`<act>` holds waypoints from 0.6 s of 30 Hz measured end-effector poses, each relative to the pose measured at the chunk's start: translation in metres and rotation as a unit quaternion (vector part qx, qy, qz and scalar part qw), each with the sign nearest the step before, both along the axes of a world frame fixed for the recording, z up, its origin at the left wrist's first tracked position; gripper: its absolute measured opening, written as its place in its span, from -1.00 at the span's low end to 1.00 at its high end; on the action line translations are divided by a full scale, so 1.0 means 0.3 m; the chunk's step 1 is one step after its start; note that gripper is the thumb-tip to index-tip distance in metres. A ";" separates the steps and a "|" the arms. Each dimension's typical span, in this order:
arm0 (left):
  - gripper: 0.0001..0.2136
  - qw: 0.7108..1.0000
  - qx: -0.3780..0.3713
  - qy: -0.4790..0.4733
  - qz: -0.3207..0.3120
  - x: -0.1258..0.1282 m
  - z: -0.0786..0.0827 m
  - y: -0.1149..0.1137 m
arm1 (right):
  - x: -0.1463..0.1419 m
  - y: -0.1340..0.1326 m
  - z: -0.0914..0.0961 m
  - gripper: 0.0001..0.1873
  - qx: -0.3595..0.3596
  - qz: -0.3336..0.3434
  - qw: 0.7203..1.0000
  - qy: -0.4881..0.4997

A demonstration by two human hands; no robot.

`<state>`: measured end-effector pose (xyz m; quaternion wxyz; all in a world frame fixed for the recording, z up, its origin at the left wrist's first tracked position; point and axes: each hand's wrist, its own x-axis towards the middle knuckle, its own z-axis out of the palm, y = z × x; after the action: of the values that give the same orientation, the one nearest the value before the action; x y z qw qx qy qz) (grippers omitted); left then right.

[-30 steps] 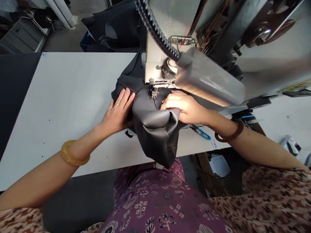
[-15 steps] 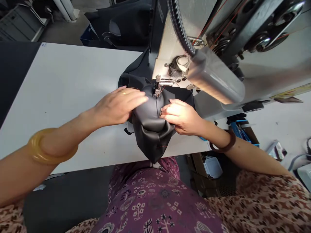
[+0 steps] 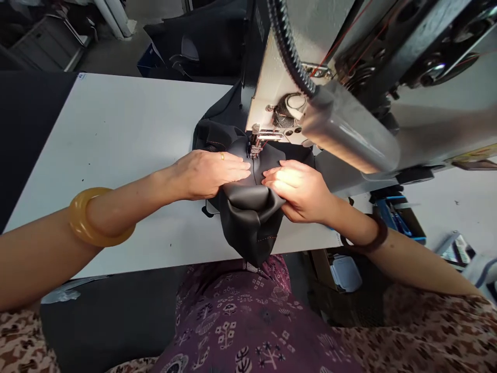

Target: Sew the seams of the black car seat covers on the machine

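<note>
A dark leather piece (image 3: 248, 217) lies bunched under the presser foot (image 3: 256, 141) of the sewing machine (image 3: 283, 106), with a line of orange stitching (image 3: 267, 238) on its near part. The left hand (image 3: 209, 175) lies flat and open on the leather, just left of the presser foot, with a gold ring (image 3: 222, 156) on one finger and an amber bangle (image 3: 99, 217) on the wrist. The right hand (image 3: 298, 190) curls narrowly over a fold just right of the presser foot. Its thumb is out of sight, so whether it pinches the fold cannot be told. A dark bangle (image 3: 367, 238) circles that wrist. The white table (image 3: 116, 124) stretches left of the sewing machine. Lettering (image 3: 259, 23) on the machine's dark panel is too small to read.
</note>
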<state>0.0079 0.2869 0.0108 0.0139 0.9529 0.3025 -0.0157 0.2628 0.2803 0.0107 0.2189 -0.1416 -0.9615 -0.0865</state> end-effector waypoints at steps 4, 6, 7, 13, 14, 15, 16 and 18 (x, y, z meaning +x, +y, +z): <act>-0.59 0.999 0.016 -0.023 0.020 -0.012 -0.006 0.019 | -0.015 0.023 -0.007 -0.74 -0.005 -0.019 1.000 0.013; -0.59 0.998 0.019 -0.044 0.040 -0.013 -0.010 0.032 | -0.008 0.030 -0.015 -0.70 -0.018 -0.033 0.999 0.036; -0.59 0.997 0.017 -0.052 0.049 -0.014 -0.012 0.037 | 0.005 0.028 -0.022 -0.64 -0.024 -0.041 0.997 0.052; -0.54 0.990 -0.060 -0.084 0.096 -0.005 0.042 0.006 | 0.136 -0.048 -0.124 -0.44 -0.060 -0.065 0.996 0.007; -0.50 0.988 -0.076 -0.099 0.090 0.005 0.064 -0.011 | 0.139 -0.057 -0.149 -0.45 -0.080 -0.064 0.994 -0.041; -0.45 0.987 -0.088 -0.113 0.076 0.019 0.086 -0.029 | 0.131 -0.060 -0.172 -0.45 -0.099 -0.065 0.989 -0.083; -0.40 0.986 -0.094 -0.123 0.055 0.035 0.105 -0.048 | 0.115 -0.059 -0.193 -0.45 -0.114 -0.067 0.984 -0.116; -0.38 0.989 -0.095 -0.113 0.014 0.068 0.132 -0.084 | 0.073 -0.046 -0.217 -0.53 -0.133 -0.067 0.976 -0.161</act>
<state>0.0283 0.2617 0.0503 0.1385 0.9386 0.3096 0.0634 0.2847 0.2665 -0.0543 0.0339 -0.2181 -0.9753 0.0062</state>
